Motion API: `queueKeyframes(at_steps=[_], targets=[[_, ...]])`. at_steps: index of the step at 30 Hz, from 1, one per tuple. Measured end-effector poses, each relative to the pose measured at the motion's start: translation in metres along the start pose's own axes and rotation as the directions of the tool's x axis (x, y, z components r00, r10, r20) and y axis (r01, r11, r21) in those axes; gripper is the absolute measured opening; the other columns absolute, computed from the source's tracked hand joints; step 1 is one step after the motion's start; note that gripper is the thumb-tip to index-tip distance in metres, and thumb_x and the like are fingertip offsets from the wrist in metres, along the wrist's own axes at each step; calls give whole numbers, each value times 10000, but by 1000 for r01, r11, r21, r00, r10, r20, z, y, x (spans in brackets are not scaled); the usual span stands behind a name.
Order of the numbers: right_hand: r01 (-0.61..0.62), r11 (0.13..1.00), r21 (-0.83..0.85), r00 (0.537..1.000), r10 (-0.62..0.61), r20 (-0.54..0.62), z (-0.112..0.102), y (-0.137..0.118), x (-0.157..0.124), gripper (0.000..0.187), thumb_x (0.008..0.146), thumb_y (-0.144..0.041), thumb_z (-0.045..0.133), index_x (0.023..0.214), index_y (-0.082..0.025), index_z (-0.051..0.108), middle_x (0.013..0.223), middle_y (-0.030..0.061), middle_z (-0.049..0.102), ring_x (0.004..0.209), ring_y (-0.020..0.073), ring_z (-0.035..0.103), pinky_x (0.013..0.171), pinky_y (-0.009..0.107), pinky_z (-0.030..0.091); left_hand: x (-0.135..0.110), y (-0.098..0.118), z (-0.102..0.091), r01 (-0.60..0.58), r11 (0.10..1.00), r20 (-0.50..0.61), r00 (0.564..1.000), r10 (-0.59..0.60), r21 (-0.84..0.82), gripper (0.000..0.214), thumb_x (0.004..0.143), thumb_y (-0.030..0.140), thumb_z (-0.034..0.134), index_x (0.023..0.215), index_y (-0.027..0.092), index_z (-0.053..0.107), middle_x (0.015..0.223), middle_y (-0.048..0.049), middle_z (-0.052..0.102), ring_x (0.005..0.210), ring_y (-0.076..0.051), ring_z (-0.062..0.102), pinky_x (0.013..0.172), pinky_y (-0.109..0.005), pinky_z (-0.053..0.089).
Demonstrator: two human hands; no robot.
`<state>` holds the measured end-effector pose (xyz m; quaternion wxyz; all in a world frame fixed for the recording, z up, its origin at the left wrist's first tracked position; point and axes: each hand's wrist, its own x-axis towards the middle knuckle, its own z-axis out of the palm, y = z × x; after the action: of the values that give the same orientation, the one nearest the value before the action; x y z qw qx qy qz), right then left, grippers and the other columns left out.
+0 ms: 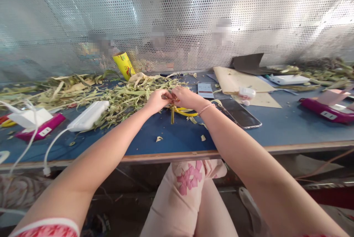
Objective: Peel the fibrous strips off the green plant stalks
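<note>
A leaf strip (pixel 173 116) is pinched by the closed left hand (pixel 157 101) and right hand (pixel 186 98) together. A phone (pixel 239 113) is laid nearby.

A perforated metal screen (pixel 177 15) backs the blue table (pixel 276 130).

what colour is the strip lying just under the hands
Yellow; the strip shows best in the head view, against the blue table.

- We could read no text, brand or number anywhere.
- The yellow tube (pixel 124 65) bore red print, too small for us to make out.
- The white card (pixel 205 90) and the label (pixel 45 131) on the magenta device (pixel 41 128) were illegible to us.
</note>
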<state>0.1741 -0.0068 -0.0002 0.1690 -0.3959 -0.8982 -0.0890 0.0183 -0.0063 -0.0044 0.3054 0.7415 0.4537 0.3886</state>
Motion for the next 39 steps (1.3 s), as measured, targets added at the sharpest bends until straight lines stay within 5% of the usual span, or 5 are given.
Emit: queueKeyframes(at_steps=[26, 39], targets=[[85, 995, -53, 994, -81, 79, -6, 3, 1, 208, 828, -129, 426, 917, -65, 603, 917, 142, 607, 924, 195, 534, 843, 309, 383, 0, 2, 0, -17, 1000, -14, 1000, 17, -13, 78, 584, 131, 576, 661, 143, 573, 666, -13, 625, 627, -130, 590, 654, -267, 454], [-4, 983, 185, 997, -10, 72, -10, 8, -4, 174, 791, -153, 472, 719, -124, 628, 773, 76, 623, 715, 134, 507, 675, 241, 364, -3, 5, 1, -22, 998, -17, 1000, 23, 61, 87, 571, 156, 606, 652, 138, 579, 614, -2, 606, 617, -129, 573, 606, -250, 433]])
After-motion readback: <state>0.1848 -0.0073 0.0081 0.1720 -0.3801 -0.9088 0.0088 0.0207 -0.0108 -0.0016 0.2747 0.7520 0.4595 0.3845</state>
